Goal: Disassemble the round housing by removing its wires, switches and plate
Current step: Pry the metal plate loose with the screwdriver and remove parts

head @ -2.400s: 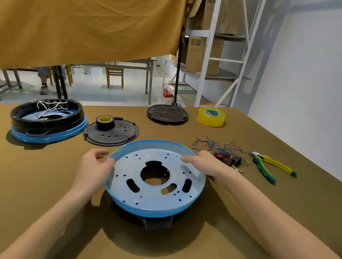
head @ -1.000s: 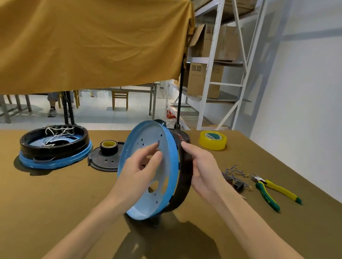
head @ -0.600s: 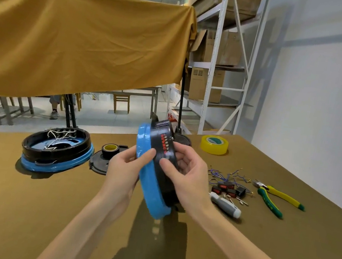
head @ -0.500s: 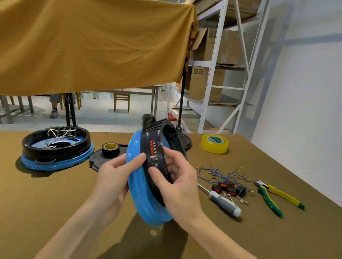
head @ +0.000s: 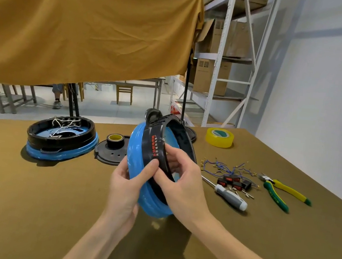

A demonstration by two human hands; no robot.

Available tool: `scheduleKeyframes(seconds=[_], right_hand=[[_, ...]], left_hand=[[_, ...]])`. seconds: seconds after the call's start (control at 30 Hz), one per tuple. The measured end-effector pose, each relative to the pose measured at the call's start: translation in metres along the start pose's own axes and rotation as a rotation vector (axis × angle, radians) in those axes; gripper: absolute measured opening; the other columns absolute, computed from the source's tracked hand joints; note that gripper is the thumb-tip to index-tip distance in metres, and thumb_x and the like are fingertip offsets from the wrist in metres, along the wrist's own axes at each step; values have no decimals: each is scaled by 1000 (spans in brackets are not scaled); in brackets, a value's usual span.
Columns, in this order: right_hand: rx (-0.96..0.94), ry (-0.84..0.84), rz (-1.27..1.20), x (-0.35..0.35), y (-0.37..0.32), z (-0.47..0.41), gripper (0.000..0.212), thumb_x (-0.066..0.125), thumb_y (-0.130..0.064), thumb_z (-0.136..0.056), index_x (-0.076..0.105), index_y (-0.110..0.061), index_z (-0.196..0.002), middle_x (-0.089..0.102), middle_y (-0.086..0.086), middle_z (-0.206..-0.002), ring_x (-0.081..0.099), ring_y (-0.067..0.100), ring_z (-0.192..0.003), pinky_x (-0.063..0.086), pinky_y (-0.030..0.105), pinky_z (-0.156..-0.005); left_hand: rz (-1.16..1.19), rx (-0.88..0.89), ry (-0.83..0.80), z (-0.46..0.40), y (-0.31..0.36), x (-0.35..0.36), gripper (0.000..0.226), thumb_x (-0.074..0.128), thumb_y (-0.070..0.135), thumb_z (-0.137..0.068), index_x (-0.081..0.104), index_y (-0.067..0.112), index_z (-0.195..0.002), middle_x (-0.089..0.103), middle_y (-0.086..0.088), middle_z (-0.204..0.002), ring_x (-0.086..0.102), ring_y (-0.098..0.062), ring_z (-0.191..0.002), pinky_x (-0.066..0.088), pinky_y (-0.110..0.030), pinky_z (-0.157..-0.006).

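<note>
A round housing [head: 140, 147] with a blue base and a black ring is held on edge above the table, its open side facing right. My left hand [head: 128, 187] grips the blue rim from the left, thumb on the black band. My right hand [head: 182, 182] grips the black ring from the right, fingers reaching inside. Loose blue wires [head: 224, 166] and several black switches [head: 233, 182] lie on the table to the right. A black perforated plate [head: 109, 155] lies behind the housing.
A second housing [head: 62, 137] with white wires inside sits at the left. A screwdriver [head: 228, 194], yellow-green pliers [head: 278, 191], a yellow tape roll [head: 220, 137] and a small tape roll [head: 115, 140] lie on the brown table [head: 22, 196].
The housing was lifted from lying face down on the table, tipped on edge and turned so its black ring faces me. Both hands shifted their grip around the rim.
</note>
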State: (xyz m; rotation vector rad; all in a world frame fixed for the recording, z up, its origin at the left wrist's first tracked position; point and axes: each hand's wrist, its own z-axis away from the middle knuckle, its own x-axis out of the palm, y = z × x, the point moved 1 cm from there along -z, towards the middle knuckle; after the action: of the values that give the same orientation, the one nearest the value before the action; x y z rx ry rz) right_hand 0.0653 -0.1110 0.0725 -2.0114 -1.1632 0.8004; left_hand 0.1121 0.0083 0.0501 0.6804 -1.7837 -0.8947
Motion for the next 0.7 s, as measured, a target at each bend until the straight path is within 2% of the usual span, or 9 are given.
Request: scheduleKeyframes(seconds=[0.1, 0.17, 0.27, 0.3, 0.37, 0.43, 0.57, 0.7], right_hand=[[32, -15, 69, -25, -6, -8, 38, 69, -12, -94, 66, -30, -128, 59, -1, -97, 55, 11, -84, 47, 21, -79], [91, -32, -30, -42, -11, -18, 26, 64, -11, -98, 72, -21, -121, 65, 5, -94, 63, 12, -83, 53, 26, -75], [168, 18, -104, -59, -10, -27, 18, 61, -14, -101, 79, -11, -101, 74, 7, -81, 66, 9, -69, 56, 25, -63], [198, 23, -111, -63, -7, -27, 18, 61, -14, -100, 79, -12, -98, 76, 6, -82, 68, 11, -69, 58, 25, -65], [260, 8, -118, -70, 0, -24, 15, 64, -16, -99, 79, -13, -99, 78, 7, -86, 72, 15, -75, 60, 25, -69], [359, -7, -173, -77, 6, -19, 14, 68, -20, -96, 79, -13, -102, 79, 8, -91, 76, 20, -83, 61, 27, -72], [486, -46, -288, -94, 14, -15, 18, 71, -24, -93, 80, -11, -101, 78, 13, -100, 76, 28, -94, 62, 28, -73], [525, -73, -370, -107, 20, -7, 21, 71, -24, -91, 80, -9, -102, 77, 17, -105, 75, 31, -98, 61, 25, -71]], left_hand=[[-22, 39, -31, -4, 0, 8, 28, 75, 15, -88, 75, 20, -116, 75, -14, -116, 72, -31, -109, 63, -38, -84], [-114, 74, -50, -8, 4, 13, 25, 77, 22, -85, 76, 26, -109, 75, -12, -110, 72, -33, -105, 64, -42, -83], [-359, 204, -91, -13, 7, 21, 16, 78, 27, -87, 74, 29, -102, 71, -16, -102, 68, -40, -99, 62, -54, -83], [-442, 246, -111, -15, 7, 23, 17, 77, 25, -89, 73, 31, -104, 70, -13, -102, 67, -35, -99, 62, -51, -83], [-576, 317, -151, -19, 6, 25, 24, 77, 23, -90, 71, 34, -112, 68, 0, -107, 65, -18, -106, 61, -29, -81], [-679, 356, -184, -21, 4, 25, 28, 76, 23, -91, 69, 35, -116, 66, 7, -113, 61, -10, -113, 57, -18, -80], [-780, 339, -272, -22, 1, 29, 28, 74, 28, -93, 63, 46, -111, 61, 19, -109, 57, -3, -114, 58, -18, -77], [-832, 345, -346, -23, -1, 37, 25, 72, 26, -95, 63, 46, -108, 59, 20, -107, 57, -2, -111, 57, -17, -73]])
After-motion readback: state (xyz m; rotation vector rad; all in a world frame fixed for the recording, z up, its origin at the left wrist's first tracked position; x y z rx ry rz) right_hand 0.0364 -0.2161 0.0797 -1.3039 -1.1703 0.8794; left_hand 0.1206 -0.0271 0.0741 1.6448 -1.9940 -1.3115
